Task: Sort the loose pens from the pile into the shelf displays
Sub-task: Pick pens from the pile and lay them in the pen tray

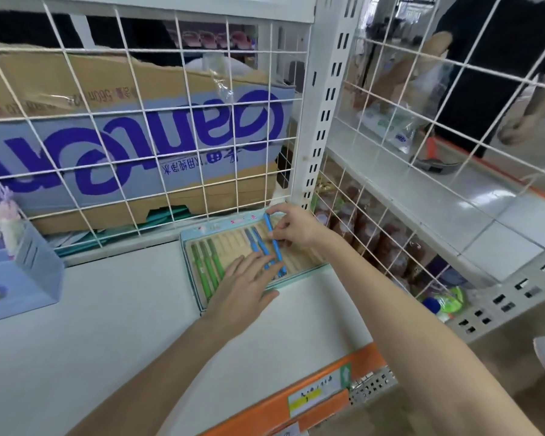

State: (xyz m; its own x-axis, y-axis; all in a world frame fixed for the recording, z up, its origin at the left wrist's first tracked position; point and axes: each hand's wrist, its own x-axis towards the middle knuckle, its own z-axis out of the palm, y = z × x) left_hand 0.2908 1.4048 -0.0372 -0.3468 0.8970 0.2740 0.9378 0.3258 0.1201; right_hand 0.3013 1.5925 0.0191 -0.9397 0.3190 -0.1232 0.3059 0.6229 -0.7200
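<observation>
— What has the right hand [291,229] got?
— A blue pen [273,243], pinched near its top between thumb and fingers, its tip down in the display tray [299,276].
— And the left hand [244,286]?
— Flat, fingers straight, resting on the tray beside that grip; more blue pens [255,243] lie between, green pens [206,265] beyond it.

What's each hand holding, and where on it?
Right hand pinches a blue plastic pen along its upper half, over the slotted pen display tray. Left hand holds nothing; fingers lie flat on the tray.
</observation>
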